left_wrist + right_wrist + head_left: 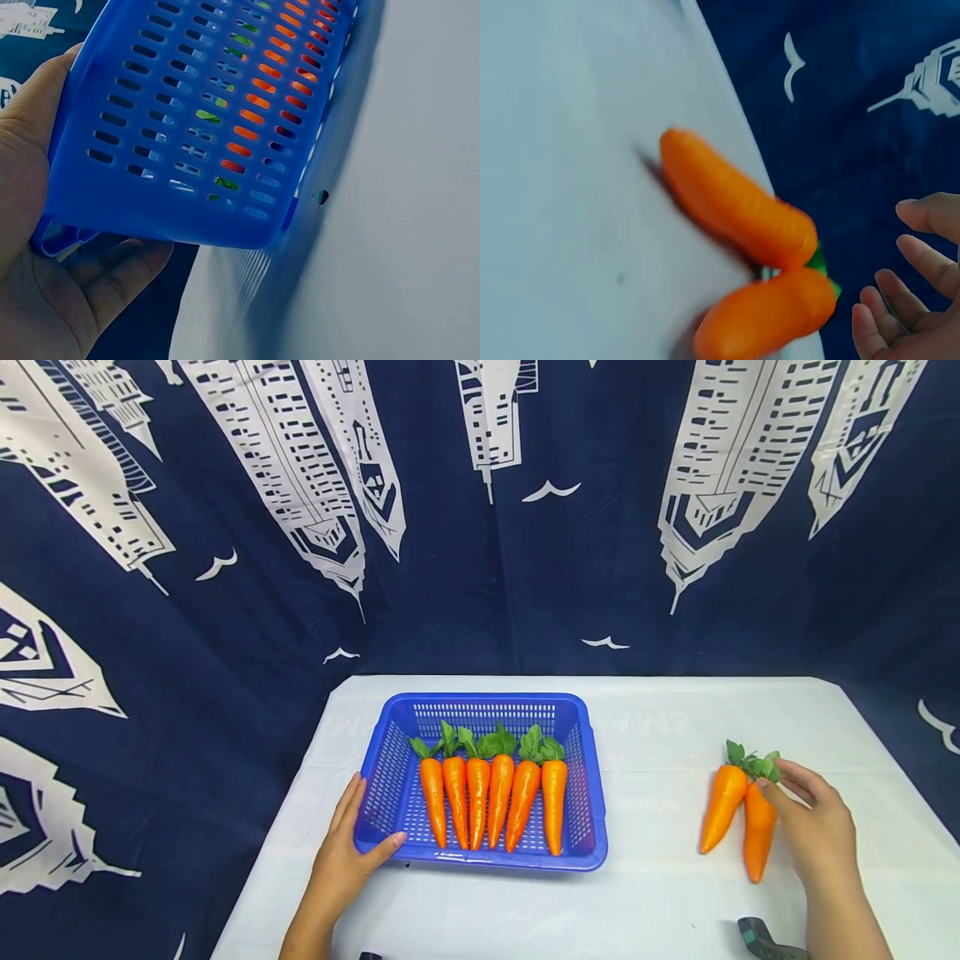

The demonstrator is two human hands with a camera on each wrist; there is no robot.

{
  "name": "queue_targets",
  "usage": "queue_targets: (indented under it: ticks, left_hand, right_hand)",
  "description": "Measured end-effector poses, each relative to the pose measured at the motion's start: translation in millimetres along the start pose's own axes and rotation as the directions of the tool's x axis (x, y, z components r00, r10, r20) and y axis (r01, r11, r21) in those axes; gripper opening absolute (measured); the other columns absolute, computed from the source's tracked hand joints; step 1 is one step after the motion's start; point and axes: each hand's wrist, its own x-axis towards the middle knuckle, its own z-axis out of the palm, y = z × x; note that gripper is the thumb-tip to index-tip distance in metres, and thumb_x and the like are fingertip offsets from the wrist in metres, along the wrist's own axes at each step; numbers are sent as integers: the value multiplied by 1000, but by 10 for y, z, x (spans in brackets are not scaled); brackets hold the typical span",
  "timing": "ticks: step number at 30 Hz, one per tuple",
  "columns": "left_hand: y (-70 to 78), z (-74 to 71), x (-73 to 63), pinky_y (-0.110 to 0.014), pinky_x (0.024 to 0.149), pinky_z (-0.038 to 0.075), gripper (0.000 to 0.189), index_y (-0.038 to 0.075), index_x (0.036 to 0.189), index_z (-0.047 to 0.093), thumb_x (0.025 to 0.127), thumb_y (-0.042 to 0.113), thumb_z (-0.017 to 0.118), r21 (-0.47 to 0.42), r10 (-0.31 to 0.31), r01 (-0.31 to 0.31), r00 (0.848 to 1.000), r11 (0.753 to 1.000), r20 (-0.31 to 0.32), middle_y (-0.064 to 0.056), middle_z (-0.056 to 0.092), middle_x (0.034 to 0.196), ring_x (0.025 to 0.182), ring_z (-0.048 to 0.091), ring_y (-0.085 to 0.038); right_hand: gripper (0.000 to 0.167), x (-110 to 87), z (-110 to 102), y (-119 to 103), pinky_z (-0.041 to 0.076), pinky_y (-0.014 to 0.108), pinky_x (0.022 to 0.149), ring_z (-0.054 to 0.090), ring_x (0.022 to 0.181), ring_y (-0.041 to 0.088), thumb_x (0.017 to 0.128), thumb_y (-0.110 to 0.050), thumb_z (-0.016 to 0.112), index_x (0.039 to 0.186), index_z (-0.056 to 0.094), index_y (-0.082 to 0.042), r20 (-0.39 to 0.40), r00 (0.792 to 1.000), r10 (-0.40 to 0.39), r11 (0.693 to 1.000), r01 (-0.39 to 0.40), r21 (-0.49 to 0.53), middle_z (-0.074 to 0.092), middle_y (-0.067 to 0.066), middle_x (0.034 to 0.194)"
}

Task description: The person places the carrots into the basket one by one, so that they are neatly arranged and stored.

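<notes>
Several orange carrots [478, 802] with green leaves lie side by side in a blue plastic basket [487, 860] with slotted walls. My left hand [341, 852] grips the basket's near left corner, thumb along the front rim and fingers along the left side. The left wrist view shows that slotted basket wall [172, 120] between thumb and fingers. To the right, two more carrots lie on the table, a left one [723, 808] and a right one [760, 831]. My right hand [813, 814] is at their leaves; in the right wrist view its fingers [922, 262] are spread, apart from the carrots.
A white cover lies over the table [652, 893]. Dark blue cloth [450, 593] with white buildings and birds hangs behind and beside it. A dark device [765, 941] shows by the right wrist, and a small dark object [370, 956] at the bottom edge.
</notes>
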Motion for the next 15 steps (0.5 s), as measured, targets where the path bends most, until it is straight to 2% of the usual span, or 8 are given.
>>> queue_targets:
  ticks: [5,10,15]
  left_hand:
    - [3,-7,2,-67,120,21,106,21,163,19,82,52,80,2,-2,2,1000,1000,4,2,9,172,157,17,-37]
    - [-2,-9,7,-68,120,23,106,21,163,20,82,54,79,3,14,-14,1000,1000,-3,2,10,172,157,18,-38]
    - [2,-7,4,-68,119,23,105,22,163,20,82,51,80,-6,11,-11,1000,1000,0,4,10,172,157,18,-37]
  right_hand:
    - [70,106,-18,129,37,69,110,28,147,53,102,-43,52,161,27,-16,34,999,26,997,-23,-71,22,26,165]
    - [73,187,2,235,35,70,110,26,146,55,100,-46,54,161,26,-15,106,993,59,995,-50,-85,24,29,163]
    - [76,219,21,302,34,71,110,29,144,55,101,-46,55,161,23,-14,144,989,46,994,-32,-103,27,31,161]
